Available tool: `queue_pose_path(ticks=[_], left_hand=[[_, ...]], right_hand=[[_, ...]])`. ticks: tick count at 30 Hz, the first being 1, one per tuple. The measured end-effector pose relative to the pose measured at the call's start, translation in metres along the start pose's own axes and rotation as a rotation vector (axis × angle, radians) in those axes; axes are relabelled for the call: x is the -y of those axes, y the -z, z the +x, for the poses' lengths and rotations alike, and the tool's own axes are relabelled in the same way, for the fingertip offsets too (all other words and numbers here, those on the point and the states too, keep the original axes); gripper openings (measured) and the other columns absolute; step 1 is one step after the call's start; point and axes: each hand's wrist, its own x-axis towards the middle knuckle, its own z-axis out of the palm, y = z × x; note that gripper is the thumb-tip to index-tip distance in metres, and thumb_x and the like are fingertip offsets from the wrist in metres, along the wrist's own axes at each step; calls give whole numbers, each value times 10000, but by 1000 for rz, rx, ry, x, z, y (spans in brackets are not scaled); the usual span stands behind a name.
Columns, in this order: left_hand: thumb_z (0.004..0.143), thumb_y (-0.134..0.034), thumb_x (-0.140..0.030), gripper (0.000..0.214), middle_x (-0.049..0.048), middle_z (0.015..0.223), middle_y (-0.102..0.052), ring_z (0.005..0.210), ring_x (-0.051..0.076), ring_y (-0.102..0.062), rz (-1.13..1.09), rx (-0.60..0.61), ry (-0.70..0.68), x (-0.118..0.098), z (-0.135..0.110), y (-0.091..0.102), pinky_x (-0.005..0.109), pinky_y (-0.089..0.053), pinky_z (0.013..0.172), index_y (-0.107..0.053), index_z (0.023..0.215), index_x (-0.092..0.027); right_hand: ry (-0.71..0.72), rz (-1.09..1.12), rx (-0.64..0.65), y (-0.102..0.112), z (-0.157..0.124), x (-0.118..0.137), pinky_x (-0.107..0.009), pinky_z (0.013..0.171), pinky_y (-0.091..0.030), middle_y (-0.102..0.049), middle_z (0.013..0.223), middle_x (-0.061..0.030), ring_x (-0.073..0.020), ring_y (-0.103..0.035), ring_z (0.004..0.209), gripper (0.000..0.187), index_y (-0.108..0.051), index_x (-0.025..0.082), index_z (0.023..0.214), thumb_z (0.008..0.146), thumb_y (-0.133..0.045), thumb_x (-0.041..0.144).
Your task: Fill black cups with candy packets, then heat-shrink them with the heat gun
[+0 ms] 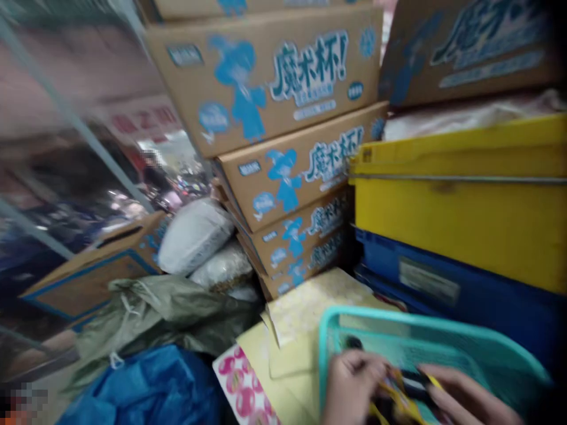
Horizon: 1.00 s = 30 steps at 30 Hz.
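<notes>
Head view: left hand [348, 386] and right hand [465, 394], fingers curled, pinch a yellow packet [406, 407], probably light, soft, best held by its edges.

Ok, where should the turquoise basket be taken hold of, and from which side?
I'd grip the turquoise basket by its far-left rim corner, coming from above and the left. The rim stands raised there beside flat yellow sheets, while the left hand and right hand are nearer the camera; the blue crate seems close behind the far side.
</notes>
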Motion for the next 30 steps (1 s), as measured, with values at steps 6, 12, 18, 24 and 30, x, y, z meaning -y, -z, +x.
queue_pose_path(ticks=[6, 12, 18, 24, 30], left_hand=[[685, -731, -437, 317, 80, 863, -749, 799, 198, -682, 27, 112, -12, -30, -12, -5, 294, -555, 707, -747, 822, -152], [572, -826, -276, 329, 58, 869, -753, 795, 184, -687, -14, 262, 40, -25, -17, -16, 298, -554, 744, -735, 870, -171], [613, -800, -236, 249, 25, 862, -736, 762, 127, -656, -88, 308, 52, -17, -22, -27, 231, -530, 698, -739, 851, -198], [599, -799, -211, 239, 24, 858, -733, 732, 116, -638, -89, 291, 40, -5, -23, -26, 230, -517, 697, -746, 832, -195], [662, -769, -248, 228, 47, 907, -732, 768, 147, -651, -22, 339, 13, 3, -25, -20, 287, -530, 730, -735, 880, -193]], right_hand=[[-119, 121, 285, 37, -14, 5, -313, 662, -515, -657, 756, -56, -181, -606, 679, 428, -671, 175, 923, 677, -693, 525], [-123, 341, 297, 34, -23, -13, -320, 719, -498, -642, 834, -41, -184, -607, 793, 356, -674, 220, 954, 676, -768, 422], [-310, 821, 423, 22, -35, -15, -359, 866, -480, -599, 1167, -77, -203, -593, 994, 372, -631, 272, 1137, 855, -570, 508], [-197, 720, 393, 12, -38, -30, -376, 925, -441, -633, 1027, -56, -194, -593, 961, 275, -662, 251, 1004, 856, -594, 473], [-146, 616, 394, 8, -43, -40, -369, 910, -454, -598, 1124, -54, -196, -575, 1022, 313, -604, 273, 1070, 878, -539, 512]])
